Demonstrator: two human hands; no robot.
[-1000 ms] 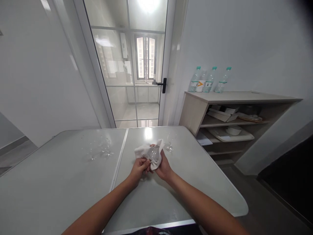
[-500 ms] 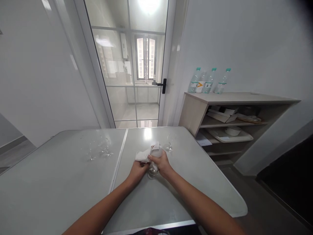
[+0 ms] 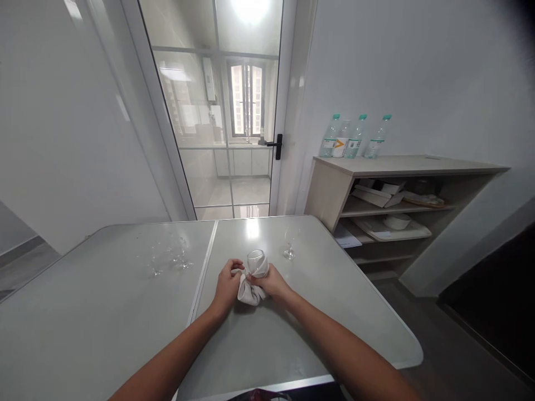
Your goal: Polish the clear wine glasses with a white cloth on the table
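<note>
A clear wine glass (image 3: pixel 256 258) stands upright over the table in front of me, its bowl showing. A white cloth (image 3: pixel 249 293) is wrapped around its lower part, and its stem and foot are hidden. My right hand (image 3: pixel 271 281) is closed around the glass from the right, with the cloth against it. On the left, my left hand (image 3: pixel 228 281) has its fingers loosely curved and apart beside the cloth; whether a fingertip touches the cloth is hard to see. Another stemmed glass (image 3: pixel 289 252) stands upright just beyond my right hand.
Several more clear glasses (image 3: pixel 180 257) stand on the left part of the pale table (image 3: pixel 117 323). A metal strip (image 3: pixel 204 267) divides the tabletop. To the right is a wooden shelf unit (image 3: pixel 330 192) bearing several plastic bottles (image 3: pixel 353 139). A glass door (image 3: pixel 209 184) lies beyond the table.
My left hand has moved left, off the cloth-covered glass, and its fingers have loosened. The cloth now hangs lower, baring the glass's rim and bowl; my right hand still grips it.
</note>
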